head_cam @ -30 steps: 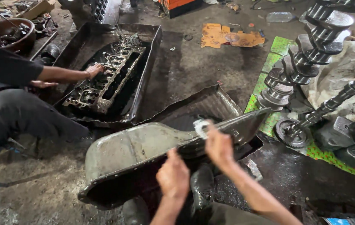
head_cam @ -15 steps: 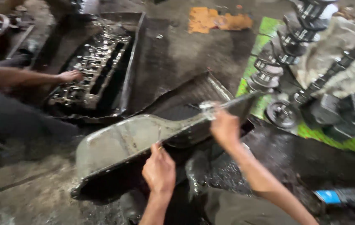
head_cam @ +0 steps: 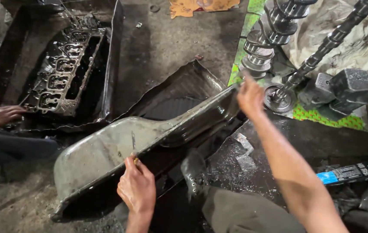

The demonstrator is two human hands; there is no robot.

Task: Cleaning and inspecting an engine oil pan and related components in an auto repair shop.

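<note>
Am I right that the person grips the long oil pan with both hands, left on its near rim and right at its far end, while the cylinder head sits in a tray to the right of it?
Not quite. In the head view the cylinder head sits in a tray to the left of the oil pan, not the right. The rest holds: the left hand grips the near rim and the right hand holds the far end.

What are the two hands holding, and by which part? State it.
Both hold the oil pan, tipped on its side. The left hand grips its long near rim around the middle; the right hand grips the far end's rim.
</note>
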